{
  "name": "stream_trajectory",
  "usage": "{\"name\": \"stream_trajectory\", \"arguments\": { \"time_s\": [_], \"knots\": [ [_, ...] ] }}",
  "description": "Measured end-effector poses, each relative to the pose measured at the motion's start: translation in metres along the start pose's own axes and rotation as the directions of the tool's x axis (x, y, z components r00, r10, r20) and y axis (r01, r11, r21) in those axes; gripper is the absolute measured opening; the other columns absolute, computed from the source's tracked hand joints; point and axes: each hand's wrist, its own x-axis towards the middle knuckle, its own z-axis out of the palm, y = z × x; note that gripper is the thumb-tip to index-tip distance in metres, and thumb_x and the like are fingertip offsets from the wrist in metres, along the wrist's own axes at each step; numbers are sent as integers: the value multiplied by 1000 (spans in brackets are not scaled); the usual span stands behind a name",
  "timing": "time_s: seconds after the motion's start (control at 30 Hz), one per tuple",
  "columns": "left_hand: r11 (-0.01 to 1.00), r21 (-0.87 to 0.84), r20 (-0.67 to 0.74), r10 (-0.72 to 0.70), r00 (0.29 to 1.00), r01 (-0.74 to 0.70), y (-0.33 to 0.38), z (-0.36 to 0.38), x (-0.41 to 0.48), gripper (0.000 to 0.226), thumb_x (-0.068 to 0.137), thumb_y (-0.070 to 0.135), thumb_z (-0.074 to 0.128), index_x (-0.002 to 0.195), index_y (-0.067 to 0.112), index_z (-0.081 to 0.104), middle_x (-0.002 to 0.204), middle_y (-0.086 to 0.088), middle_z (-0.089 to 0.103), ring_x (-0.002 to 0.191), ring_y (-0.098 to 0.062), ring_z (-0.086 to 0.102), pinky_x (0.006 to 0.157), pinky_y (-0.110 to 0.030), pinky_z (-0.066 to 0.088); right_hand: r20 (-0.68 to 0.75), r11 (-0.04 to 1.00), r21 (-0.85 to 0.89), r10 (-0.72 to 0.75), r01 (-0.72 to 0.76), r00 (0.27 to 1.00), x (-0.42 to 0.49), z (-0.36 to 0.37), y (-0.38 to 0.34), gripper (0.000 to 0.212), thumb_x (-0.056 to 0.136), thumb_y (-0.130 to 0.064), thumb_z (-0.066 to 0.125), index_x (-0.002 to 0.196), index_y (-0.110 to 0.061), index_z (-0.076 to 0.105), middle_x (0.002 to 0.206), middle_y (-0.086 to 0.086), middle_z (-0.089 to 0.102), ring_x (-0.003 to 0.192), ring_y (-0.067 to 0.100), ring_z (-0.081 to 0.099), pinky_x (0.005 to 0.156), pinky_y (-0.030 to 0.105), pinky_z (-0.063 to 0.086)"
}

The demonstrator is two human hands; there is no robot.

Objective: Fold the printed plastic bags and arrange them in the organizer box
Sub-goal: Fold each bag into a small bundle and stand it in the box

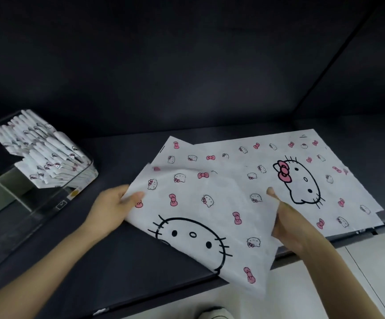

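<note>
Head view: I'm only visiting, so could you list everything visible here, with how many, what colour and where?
lifted bag: one, white with pink bows and black cat faces, front centre, overhanging the table edge
flat bags: at least two, same print, stacked on the table, right
folded bags: many, same print, leaning in the box
organizer box: one, clear, left on the table
table: one, dark grey
floor: pale, lower right
left grip: one hand, pinching the lifted bag's left edge
right grip: one hand, holding its right edge

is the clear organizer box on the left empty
No, a packed row of folded printed bags leans inside the clear organizer box.
</note>
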Motion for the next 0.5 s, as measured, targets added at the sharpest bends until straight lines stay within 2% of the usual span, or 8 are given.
{"name": "stream_trajectory", "arguments": {
  "time_s": [0.07,0.13,0.23,0.3,0.33,0.4,0.5],
  "knots": [
    [999,36,-46,-1,999,3,-5,-6,-6,14,89,19,66,75,19,70,75,16,69,72,-3,62,58,-11,42,21,994,-109,5,-3,1000,0,-6,4,58,82,-62,37,114,-22,64,106,5,73,96,22,70,83,40,51],
    [999,17,-75,-34,997,35,-9,-9,-11,10,86,18,70,76,20,71,74,17,69,71,-3,63,58,-11,43,24,979,-202,-29,33,999,-2,-6,7,58,79,-59,41,111,-18,66,104,6,73,97,23,70,85,37,51],
    [988,-97,-81,-127,989,119,-10,-10,-18,5,82,14,74,77,14,73,73,7,72,70,-9,67,69,-22,50,-19,946,-253,-213,201,977,-3,6,13,47,72,-51,66,98,-13,74,99,8,74,99,25,68,90,37,52],
    [961,-220,-44,-182,982,168,-13,-14,-21,6,83,15,72,82,9,73,79,-1,74,77,-18,69,77,-34,52,-81,926,-226,-328,303,941,-5,11,15,24,76,-34,73,87,-13,77,94,7,74,92,20,68,90,34,53],
    [942,-283,-13,-193,981,182,-14,-16,-22,11,86,18,68,85,8,73,83,-4,74,78,-19,69,78,-34,52,-74,921,-197,-356,336,932,-9,12,14,16,82,-25,68,85,-12,76,92,7,74,87,16,68,86,28,53],
    [897,-380,50,-224,973,226,-17,-23,-22,25,93,25,56,89,6,71,86,-8,74,74,-14,67,71,-25,53,6,921,-155,-361,358,933,-15,11,12,21,84,-23,60,81,-6,72,86,10,71,78,16,65,79,24,54],
    [856,-419,106,-283,953,301,-22,-31,-20,29,98,27,48,92,9,70,84,-5,74,66,-9,66,57,-17,53,27,939,-171,-299,299,954,-12,6,15,24,92,-19,54,84,3,61,86,17,67,79,27,62,76,34,54]
  ]
}}
